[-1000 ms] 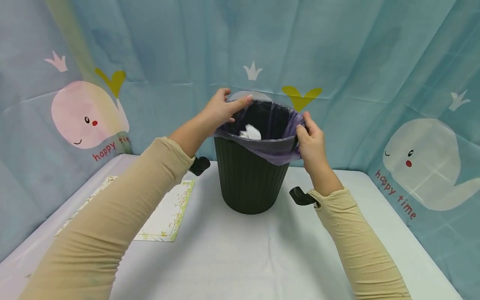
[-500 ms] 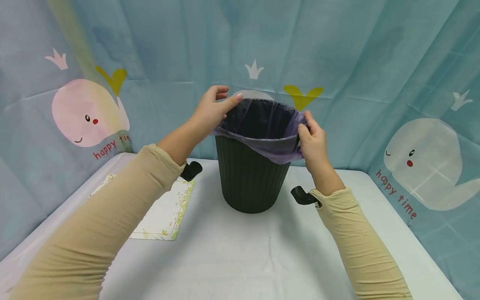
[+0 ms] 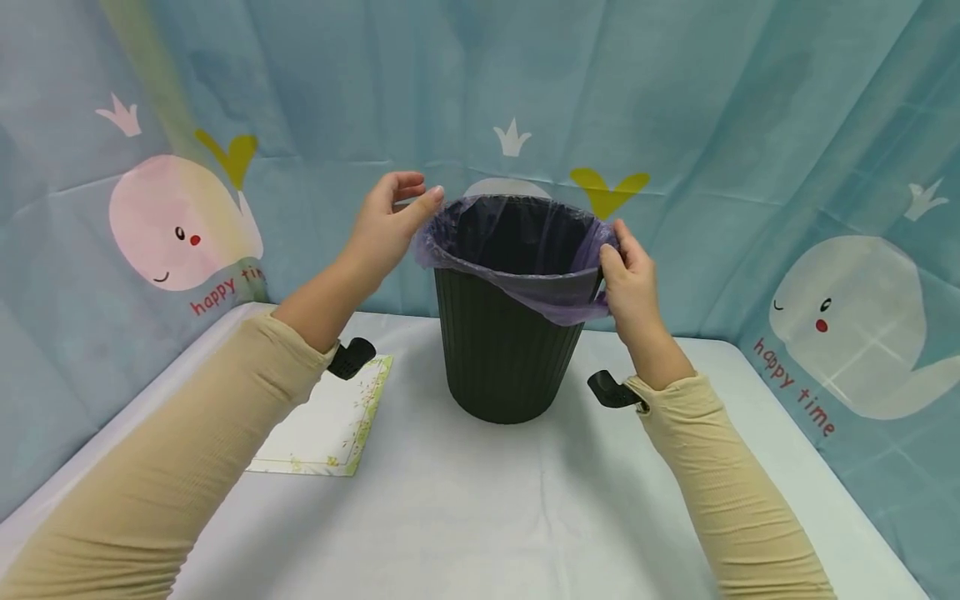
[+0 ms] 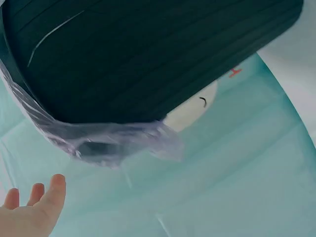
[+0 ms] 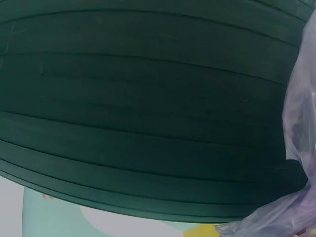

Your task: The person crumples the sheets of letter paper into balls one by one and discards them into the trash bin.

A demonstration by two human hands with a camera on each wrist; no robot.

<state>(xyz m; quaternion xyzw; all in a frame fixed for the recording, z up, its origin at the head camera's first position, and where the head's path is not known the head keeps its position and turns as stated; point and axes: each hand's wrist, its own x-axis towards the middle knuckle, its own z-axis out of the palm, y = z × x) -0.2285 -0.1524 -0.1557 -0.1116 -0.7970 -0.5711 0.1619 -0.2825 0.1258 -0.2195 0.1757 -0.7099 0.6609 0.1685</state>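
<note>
A dark green ribbed trash can (image 3: 506, 358) stands upright on the white-covered table. Its purple plastic bag (image 3: 551, 296) lines the inside and folds out over the rim. My right hand (image 3: 632, 279) pinches the bag at the rim's right side. To the left of the rim is my left hand (image 3: 386, 221), with nothing in it and its fingers loosely bent. In the left wrist view, a gap separates the left fingertips (image 4: 58, 180) from the bag (image 4: 98, 143). The right wrist view holds mostly the can's ribbed wall (image 5: 148, 108); the right hand is almost wholly out of that frame.
A white sheet with a floral border (image 3: 322, 425) lies on the table (image 3: 465, 517) at the left, partly under the left forearm. Behind the can hangs a blue curtain (image 3: 420, 92) printed with whales. A small black wrist camera (image 3: 352, 358) sits on the left cuff, another (image 3: 611, 390) on the right.
A crumpled white piece seen inside the can's mouth a second ago is out of sight. My left hand has drawn back leftward from over the opening. The right hand keeps its grip on the bag.
</note>
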